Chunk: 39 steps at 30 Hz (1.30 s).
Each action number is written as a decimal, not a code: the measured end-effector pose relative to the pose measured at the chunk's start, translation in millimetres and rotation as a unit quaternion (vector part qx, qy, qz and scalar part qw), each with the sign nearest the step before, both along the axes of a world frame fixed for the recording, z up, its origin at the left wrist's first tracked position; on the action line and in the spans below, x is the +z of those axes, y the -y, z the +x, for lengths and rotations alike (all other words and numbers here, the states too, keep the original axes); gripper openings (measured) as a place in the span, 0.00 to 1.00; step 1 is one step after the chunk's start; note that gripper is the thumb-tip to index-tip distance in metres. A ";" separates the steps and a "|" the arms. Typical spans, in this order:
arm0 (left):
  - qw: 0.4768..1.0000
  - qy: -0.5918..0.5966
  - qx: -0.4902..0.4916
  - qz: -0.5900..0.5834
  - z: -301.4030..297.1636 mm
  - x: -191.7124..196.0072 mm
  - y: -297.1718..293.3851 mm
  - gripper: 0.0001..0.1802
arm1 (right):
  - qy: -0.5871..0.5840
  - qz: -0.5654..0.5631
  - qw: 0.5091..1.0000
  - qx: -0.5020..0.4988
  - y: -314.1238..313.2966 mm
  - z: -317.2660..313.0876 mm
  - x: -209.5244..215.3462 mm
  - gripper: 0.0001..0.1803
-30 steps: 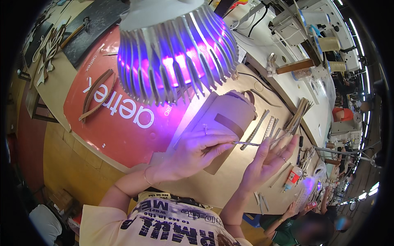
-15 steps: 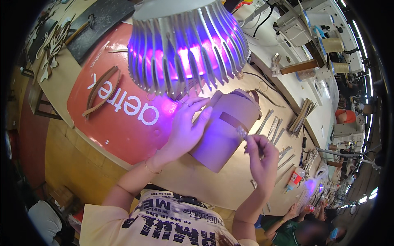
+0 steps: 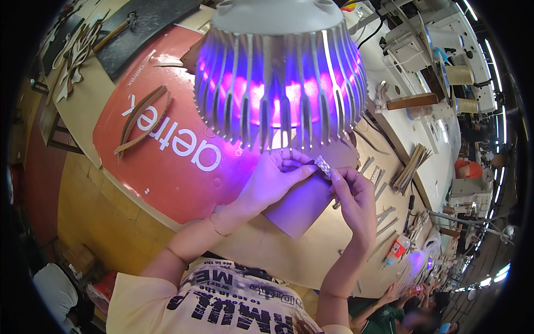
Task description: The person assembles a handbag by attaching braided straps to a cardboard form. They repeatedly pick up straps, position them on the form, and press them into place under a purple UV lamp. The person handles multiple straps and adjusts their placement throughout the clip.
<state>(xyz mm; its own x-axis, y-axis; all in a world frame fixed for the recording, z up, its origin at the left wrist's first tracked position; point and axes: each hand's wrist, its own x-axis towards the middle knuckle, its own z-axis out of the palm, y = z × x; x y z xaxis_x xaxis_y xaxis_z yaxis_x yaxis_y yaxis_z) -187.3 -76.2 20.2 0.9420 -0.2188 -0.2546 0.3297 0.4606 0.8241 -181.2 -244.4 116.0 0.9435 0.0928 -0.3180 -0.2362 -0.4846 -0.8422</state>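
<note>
A short, pale braided strip [image 3: 323,167] is held up between my two hands, under the glowing lamp. My right hand [image 3: 354,195] pinches its right end between thumb and fingers. My left hand [image 3: 276,179] closes thumb and fingers at the other end, where a bit of dark strip [image 3: 311,162] shows by the fingertips. Below the hands lies a smooth brown sheet or block [image 3: 299,216] on the table; its far part is hidden by the lamp and my hands.
A finned metal lamp [image 3: 281,83] with purple light hangs close above the hands. Left lies a red board [image 3: 161,189] with curved brown strips [image 3: 139,122]. To the right are several braided strips [image 3: 384,214], a bundle of strips [image 3: 411,164] and a small bottle [image 3: 397,249].
My left hand has gone from resting spread on the brown piece to pinching. My right hand has brought the braided strip up to it. The lamp now sits lower and further right in view.
</note>
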 end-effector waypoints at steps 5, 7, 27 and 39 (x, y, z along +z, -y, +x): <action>0.994 -0.056 0.016 -0.090 0.4 7.1 -2.4 0.13 | 0.048 -0.062 0.996 0.029 -5.5 2.3 -1.4 0.13; 0.993 -0.074 0.011 -0.091 0.0 7.7 -3.5 0.13 | 0.041 -0.099 0.994 0.033 -11.0 3.6 -3.7 0.13; 0.988 -0.092 0.020 -0.124 -2.6 1.6 -2.8 0.13 | 0.086 -0.188 0.978 0.027 -24.7 1.0 -5.1 0.14; 0.984 -0.071 0.031 -0.160 -2.5 -15.5 -4.2 0.14 | 0.099 -0.184 0.978 0.021 -23.9 0.9 -8.6 0.13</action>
